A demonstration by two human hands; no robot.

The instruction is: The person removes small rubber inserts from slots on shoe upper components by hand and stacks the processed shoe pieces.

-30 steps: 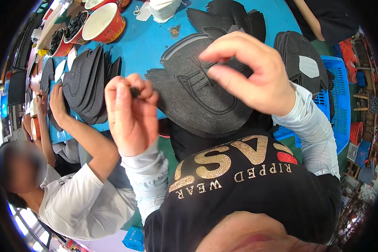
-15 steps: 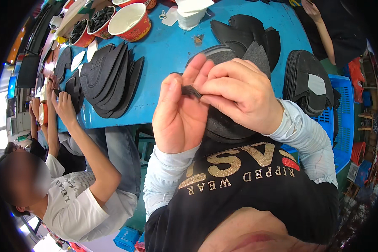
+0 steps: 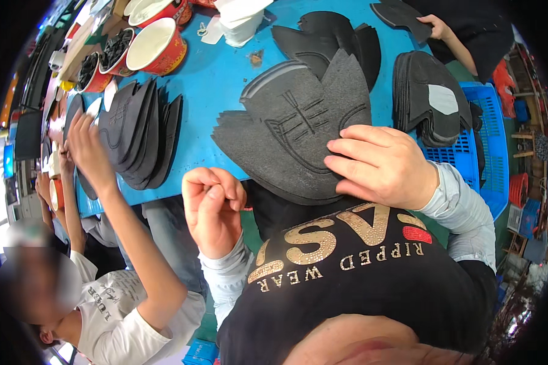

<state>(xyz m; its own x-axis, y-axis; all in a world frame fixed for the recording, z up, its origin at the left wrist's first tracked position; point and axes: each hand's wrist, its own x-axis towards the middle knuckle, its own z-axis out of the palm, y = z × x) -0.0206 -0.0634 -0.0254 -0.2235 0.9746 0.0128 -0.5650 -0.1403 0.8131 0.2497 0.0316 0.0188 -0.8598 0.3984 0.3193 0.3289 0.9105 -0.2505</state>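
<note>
A fanned stack of black textured shoe-upper pieces (image 3: 292, 121) lies in front of me at the table's near edge, stitched lines showing on the top one. My right hand (image 3: 386, 164) rests on the right side of this stack, fingers stretched out over the top piece. Left of the stack, off the table edge, my left hand (image 3: 213, 210) is raised with its fingers curled in against the thumb. Whatever those fingers hold, if anything, is hidden.
More black uppers (image 3: 338, 45) lie behind, another pile (image 3: 140, 134) left, and a stack with a white patch (image 3: 429, 97) right, beside a blue crate (image 3: 493, 140). Red-and-white tubs (image 3: 158, 48) stand far left. Co-workers' hands (image 3: 88, 149) (image 3: 438, 27) are at both sides.
My hands, together over the stack with a small black piece between them, have parted. The left moved down and left; the right came down onto the uppers. The far-right co-worker now holds a black piece.
</note>
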